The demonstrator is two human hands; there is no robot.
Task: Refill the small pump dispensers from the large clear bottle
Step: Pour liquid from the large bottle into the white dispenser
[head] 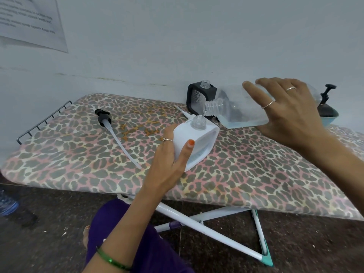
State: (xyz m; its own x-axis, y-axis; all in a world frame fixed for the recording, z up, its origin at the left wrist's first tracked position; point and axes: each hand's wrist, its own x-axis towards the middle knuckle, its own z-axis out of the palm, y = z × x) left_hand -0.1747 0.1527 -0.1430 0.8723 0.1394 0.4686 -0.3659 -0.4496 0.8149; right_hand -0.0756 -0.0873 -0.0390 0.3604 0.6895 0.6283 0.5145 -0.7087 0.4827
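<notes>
While the right hand (291,113) tips the large clear plastic bottle (242,109) w/ a full grip, left hand (169,154) clamps the small white square dispenser (194,143) mid ironing board (78,154), near its back edge. Best keep mouth over neck, thin stream.
</notes>
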